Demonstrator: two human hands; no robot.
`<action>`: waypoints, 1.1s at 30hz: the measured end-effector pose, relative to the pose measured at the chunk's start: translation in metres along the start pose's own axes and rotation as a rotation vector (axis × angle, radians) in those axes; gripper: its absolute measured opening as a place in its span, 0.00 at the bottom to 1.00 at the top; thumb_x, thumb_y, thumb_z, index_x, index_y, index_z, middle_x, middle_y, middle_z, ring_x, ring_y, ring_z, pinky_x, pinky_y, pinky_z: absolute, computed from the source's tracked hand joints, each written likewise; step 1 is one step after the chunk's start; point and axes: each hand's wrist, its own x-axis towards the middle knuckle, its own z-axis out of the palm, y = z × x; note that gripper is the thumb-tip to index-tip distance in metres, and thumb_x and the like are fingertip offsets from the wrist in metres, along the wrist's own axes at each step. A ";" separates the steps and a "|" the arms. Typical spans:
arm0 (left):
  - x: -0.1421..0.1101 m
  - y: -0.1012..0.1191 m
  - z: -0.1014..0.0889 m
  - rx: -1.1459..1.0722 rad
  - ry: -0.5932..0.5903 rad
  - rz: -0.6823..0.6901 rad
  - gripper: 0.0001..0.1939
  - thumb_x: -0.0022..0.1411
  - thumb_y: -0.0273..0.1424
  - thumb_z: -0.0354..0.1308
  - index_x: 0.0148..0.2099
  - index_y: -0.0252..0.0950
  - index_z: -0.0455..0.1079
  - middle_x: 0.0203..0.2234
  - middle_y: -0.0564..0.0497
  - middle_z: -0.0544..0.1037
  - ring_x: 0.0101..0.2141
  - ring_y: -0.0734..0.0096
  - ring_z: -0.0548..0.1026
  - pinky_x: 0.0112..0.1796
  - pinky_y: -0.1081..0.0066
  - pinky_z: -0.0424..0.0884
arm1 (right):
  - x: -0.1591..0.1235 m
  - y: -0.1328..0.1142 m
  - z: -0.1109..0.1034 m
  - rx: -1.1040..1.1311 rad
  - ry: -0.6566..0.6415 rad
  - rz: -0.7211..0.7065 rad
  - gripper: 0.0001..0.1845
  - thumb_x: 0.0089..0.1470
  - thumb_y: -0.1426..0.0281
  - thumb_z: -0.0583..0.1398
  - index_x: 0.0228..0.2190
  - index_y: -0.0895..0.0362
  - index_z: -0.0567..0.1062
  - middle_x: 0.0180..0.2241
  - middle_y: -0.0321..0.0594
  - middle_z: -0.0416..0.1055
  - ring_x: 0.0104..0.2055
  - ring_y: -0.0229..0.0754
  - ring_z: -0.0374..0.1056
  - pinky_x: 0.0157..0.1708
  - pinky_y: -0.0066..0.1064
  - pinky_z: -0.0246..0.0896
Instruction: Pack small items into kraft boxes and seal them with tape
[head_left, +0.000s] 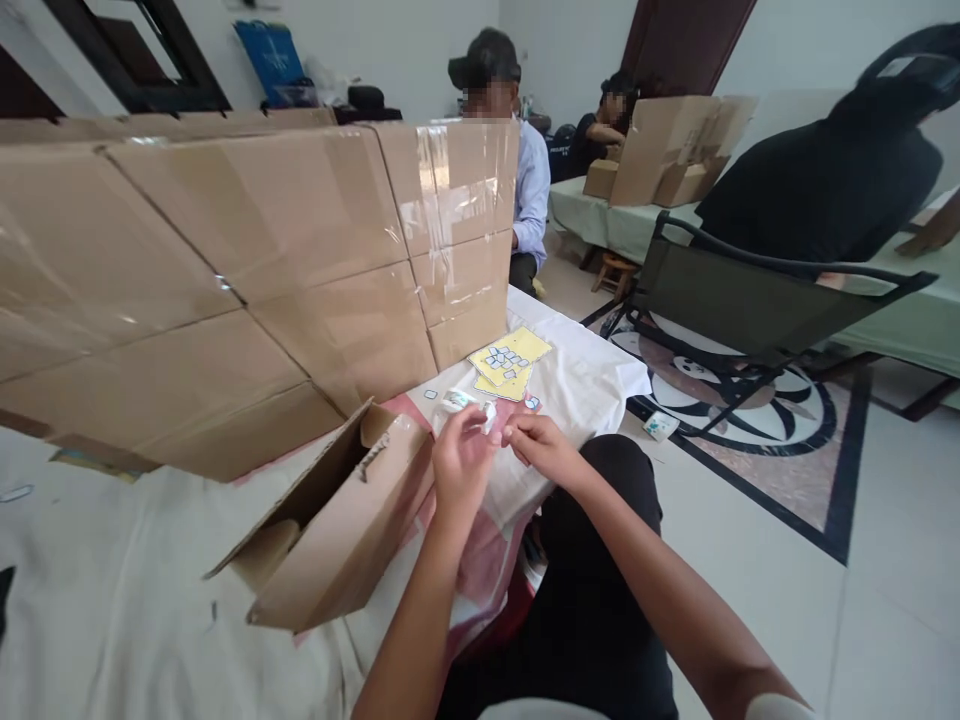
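Note:
Just above the cloth-covered table, my left hand (459,450) has its thumb and fingers closed round a small white piece (489,414), whose kind I cannot make out. My right hand (546,448) is pinched, its fingertips almost meeting those of the left; whatever it grips is too small to tell. Behind the left fingers lies a white item with green print (454,399). Beyond both hands, yellow sheets (531,344) overlap, with several small white, dark-edged pieces (504,358) on top. A similar loose piece (430,394) rests on the cloth.
An open cardboard box (352,540) lies tilted left of my hands. Taped cartons (322,220) form a wall behind it. A person in a light shirt (531,185) sits beyond; another person in black (817,180) occupies a folding chair (757,300) at right. Printed litter (661,426) is on the floor.

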 end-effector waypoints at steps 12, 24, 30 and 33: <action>-0.040 0.067 -0.151 -0.016 0.811 -0.009 0.08 0.65 0.33 0.60 0.33 0.35 0.71 0.30 0.53 0.75 0.28 0.74 0.74 0.31 0.72 0.74 | -0.011 0.019 0.066 -0.440 -0.096 -0.122 0.15 0.65 0.69 0.56 0.25 0.56 0.65 0.22 0.36 0.66 0.26 0.39 0.62 0.29 0.31 0.54; -0.034 0.115 -0.213 -0.220 0.438 -0.167 0.17 0.57 0.43 0.69 0.31 0.35 0.71 0.29 0.52 0.74 0.25 0.75 0.73 0.26 0.74 0.68 | 0.076 -0.058 0.154 -1.049 -0.234 -0.749 0.30 0.72 0.56 0.51 0.70 0.51 0.61 0.74 0.41 0.48 0.78 0.58 0.36 0.72 0.64 0.35; -0.023 0.116 -0.229 -0.193 0.379 -0.259 0.22 0.54 0.49 0.71 0.31 0.35 0.70 0.25 0.52 0.73 0.23 0.79 0.68 0.23 0.78 0.61 | 0.080 -0.031 0.159 -1.069 -0.314 -0.618 0.26 0.74 0.60 0.45 0.66 0.48 0.67 0.70 0.37 0.58 0.75 0.55 0.49 0.73 0.65 0.29; -0.015 0.109 -0.230 -0.170 0.325 -0.313 0.23 0.52 0.50 0.72 0.32 0.35 0.71 0.25 0.52 0.74 0.21 0.80 0.65 0.21 0.78 0.59 | 0.080 -0.027 0.158 -1.054 -0.324 -0.601 0.26 0.73 0.60 0.46 0.67 0.47 0.67 0.71 0.36 0.56 0.75 0.55 0.48 0.73 0.61 0.32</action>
